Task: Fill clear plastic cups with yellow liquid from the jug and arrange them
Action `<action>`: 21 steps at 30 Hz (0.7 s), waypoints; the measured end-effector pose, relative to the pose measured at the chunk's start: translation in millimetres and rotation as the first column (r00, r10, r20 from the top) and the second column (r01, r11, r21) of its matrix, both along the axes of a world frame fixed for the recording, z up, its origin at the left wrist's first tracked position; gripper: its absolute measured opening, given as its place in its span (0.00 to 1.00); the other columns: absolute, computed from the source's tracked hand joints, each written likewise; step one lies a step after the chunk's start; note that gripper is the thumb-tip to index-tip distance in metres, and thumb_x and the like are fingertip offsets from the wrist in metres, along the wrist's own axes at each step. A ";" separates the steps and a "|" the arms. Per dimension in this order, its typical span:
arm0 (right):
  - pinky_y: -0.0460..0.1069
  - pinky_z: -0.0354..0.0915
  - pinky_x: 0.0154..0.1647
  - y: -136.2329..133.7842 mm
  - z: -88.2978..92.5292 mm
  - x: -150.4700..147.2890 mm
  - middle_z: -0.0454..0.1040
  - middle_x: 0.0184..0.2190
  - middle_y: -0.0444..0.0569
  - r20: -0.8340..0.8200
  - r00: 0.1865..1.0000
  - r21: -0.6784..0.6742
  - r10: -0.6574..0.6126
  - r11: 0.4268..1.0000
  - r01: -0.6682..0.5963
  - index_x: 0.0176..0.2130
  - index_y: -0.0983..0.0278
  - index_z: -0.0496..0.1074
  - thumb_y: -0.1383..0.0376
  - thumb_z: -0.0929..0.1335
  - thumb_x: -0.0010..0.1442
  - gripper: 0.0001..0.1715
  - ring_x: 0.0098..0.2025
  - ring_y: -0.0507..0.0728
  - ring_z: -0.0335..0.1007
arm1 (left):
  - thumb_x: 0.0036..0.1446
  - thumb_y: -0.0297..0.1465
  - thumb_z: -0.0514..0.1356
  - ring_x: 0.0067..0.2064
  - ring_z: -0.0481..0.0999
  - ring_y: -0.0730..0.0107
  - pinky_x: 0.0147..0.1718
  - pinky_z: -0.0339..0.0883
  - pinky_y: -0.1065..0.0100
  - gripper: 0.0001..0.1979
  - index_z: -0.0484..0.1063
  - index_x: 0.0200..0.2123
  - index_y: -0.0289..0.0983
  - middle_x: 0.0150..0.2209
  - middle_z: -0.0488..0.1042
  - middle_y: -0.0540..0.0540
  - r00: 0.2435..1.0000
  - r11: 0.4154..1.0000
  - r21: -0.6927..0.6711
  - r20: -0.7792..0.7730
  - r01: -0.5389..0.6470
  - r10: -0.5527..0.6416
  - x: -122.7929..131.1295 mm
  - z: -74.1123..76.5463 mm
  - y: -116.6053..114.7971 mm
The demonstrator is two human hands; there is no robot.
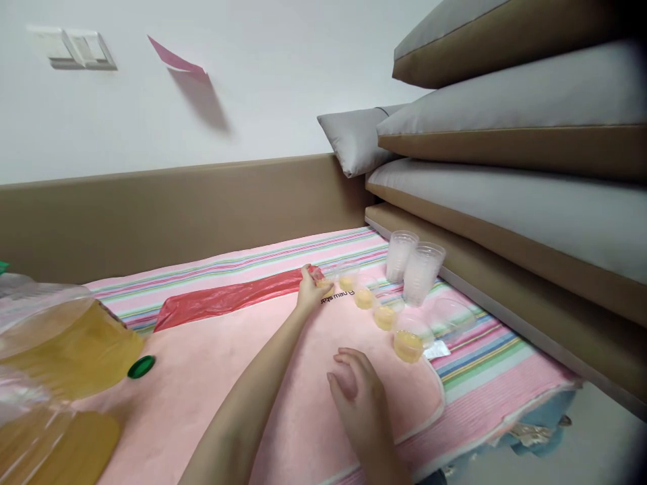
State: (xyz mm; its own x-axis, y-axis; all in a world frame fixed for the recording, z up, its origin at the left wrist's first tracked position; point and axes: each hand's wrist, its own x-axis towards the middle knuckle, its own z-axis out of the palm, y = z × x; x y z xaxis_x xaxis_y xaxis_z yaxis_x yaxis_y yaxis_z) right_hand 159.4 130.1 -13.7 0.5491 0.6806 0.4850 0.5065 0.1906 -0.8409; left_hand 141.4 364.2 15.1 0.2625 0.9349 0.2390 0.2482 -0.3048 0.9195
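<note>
Pinching the end cup (pixel 324 279) with the left hand (pixel 309 291), resting the right hand (pixel 356 394) half-curled and empty; gotta keep it level, no rushing.

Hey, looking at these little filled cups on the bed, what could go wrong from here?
1. The left hand is at the farthest cup of a tight row of filled cups on a soft towel; a nudge might tip one and spill it.
2. A green cap lies loose beside the large bottle of yellow liquid; if that bottle is open, a bump could slop it out.
</note>
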 end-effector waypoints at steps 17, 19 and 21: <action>0.58 0.71 0.46 2.4 1.8 -10.3 0.77 0.39 0.52 -0.024 0.998 -0.018 0.060 0.998 -0.060 0.39 0.59 0.72 0.71 0.66 0.52 0.14 0.45 0.63 0.74 | 0.40 0.28 0.69 0.53 0.71 0.56 0.52 0.61 0.55 0.48 0.46 0.61 0.39 0.47 0.72 0.39 0.998 0.998 0.008 0.030 0.062 -0.063 -0.8 -2.5 1.1; 0.57 0.71 0.46 2.3 3.4 -13.1 0.77 0.40 0.51 -0.014 0.997 -0.032 0.073 0.997 -0.073 0.39 0.59 0.72 0.72 0.66 0.52 0.15 0.45 0.62 0.74 | 0.41 0.28 0.69 0.54 0.70 0.56 0.53 0.60 0.56 0.47 0.46 0.61 0.39 0.48 0.71 0.39 0.996 0.997 -0.004 0.031 0.083 -0.083 -0.9 -2.7 0.2; 0.57 0.71 0.46 2.5 4.6 -15.7 0.77 0.39 0.51 -0.010 0.997 -0.040 0.083 0.996 -0.083 0.40 0.59 0.72 0.73 0.66 0.52 0.15 0.44 0.62 0.74 | 0.41 0.27 0.68 0.54 0.70 0.57 0.53 0.60 0.57 0.48 0.45 0.62 0.39 0.50 0.70 0.38 0.994 0.994 -0.020 0.030 0.104 -0.103 -0.5 -3.0 -0.7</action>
